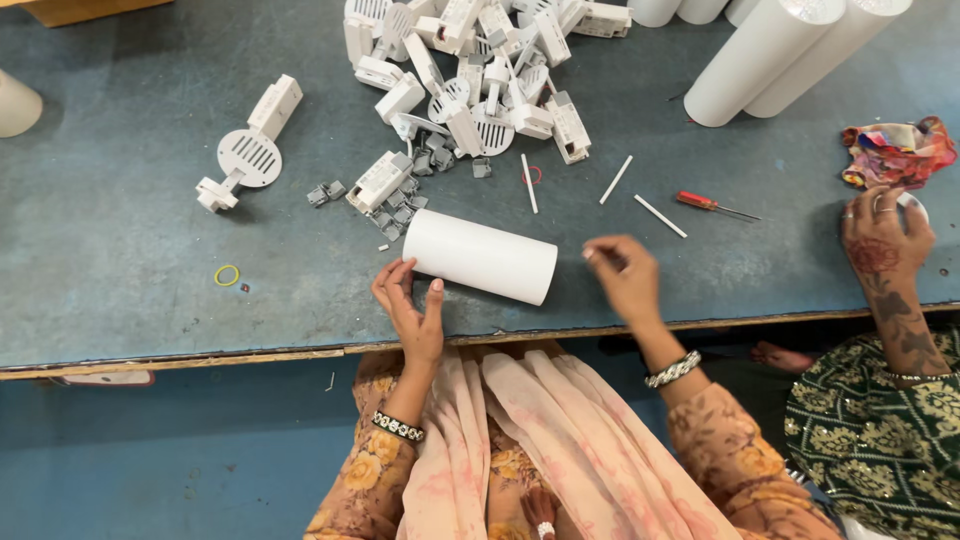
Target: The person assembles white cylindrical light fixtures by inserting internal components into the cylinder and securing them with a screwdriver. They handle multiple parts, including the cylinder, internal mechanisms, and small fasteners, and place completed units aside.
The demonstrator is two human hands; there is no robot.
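The white tube [482, 257] lies on its side near the counter [110, 250] edge. The left hand [412, 305] steadies its end with spread fingers; the right hand [625, 275], apart from it, seems to pinch something small. Steadying that end well should stop the tube rolling.

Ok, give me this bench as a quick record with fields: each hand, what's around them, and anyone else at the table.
left hand: touching the near end of the white cylinder, fingers open
right hand: just off the cylinder's other end, fingertips pinched, contents unclear
cylinder: lying on its side on the blue table
nearby: white sticks, red screwdriver, pile of white parts
co-worker's hand: at right, beside a coloured cloth
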